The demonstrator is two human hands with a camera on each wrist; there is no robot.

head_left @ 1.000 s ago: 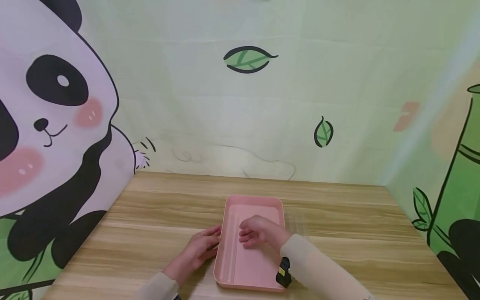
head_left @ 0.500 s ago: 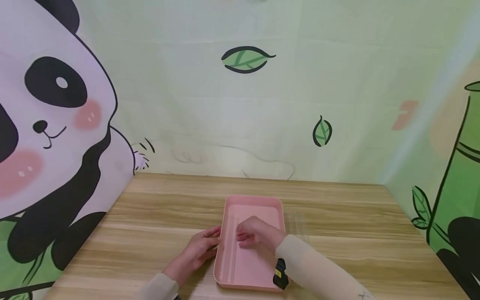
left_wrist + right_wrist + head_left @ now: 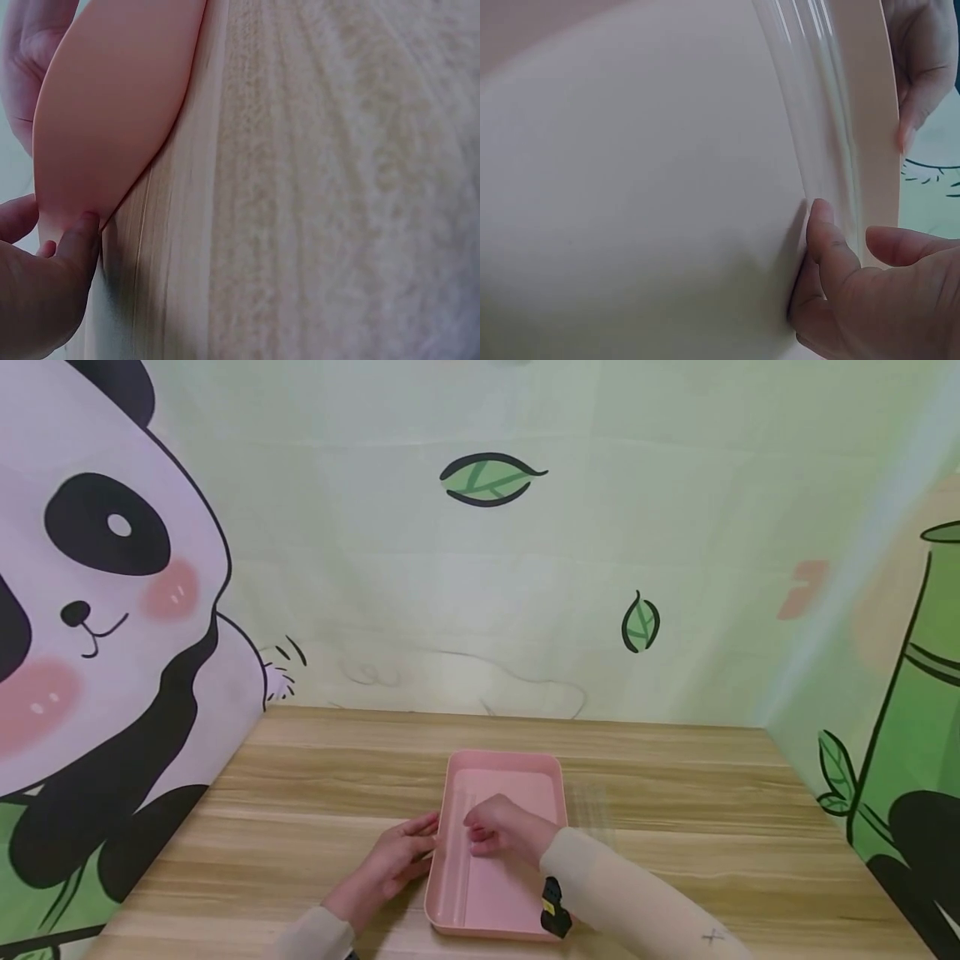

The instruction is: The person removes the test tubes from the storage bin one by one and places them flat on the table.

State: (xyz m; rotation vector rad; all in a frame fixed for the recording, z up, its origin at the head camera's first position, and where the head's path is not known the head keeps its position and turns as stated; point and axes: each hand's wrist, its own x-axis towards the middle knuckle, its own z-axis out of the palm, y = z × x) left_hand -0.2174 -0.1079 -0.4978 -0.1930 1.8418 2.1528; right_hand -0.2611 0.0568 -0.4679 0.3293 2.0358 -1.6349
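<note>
A shallow pink tray (image 3: pixel 513 893) lies lengthwise on the wooden table. Clear tubes (image 3: pixel 453 877) run along its left inner wall, and in the right wrist view the clear tubes (image 3: pixel 810 90) look glossy and lie side by side. Outside that wall, my left hand (image 3: pixel 397 857) touches the tray with its fingertips. My right hand (image 3: pixel 506 828) reaches into the tray, its fingers bent loosely at the tubes' inner side. In the right wrist view the thumb sits apart, on the wall side of the tubes, with a gap between it and the index fingertip.
More clear tubes (image 3: pixel 592 814) lie on the table (image 3: pixel 675 785) just right of the tray, partly behind the right sleeve (image 3: pixel 622 885). A green cloth backdrop (image 3: pixel 360 527) with a panda drawing rises behind the table and at its sides.
My right hand has shifted left inside the tray, up to the tubes, and its fingers are closer together. The left hand stays against the tray's outer wall.
</note>
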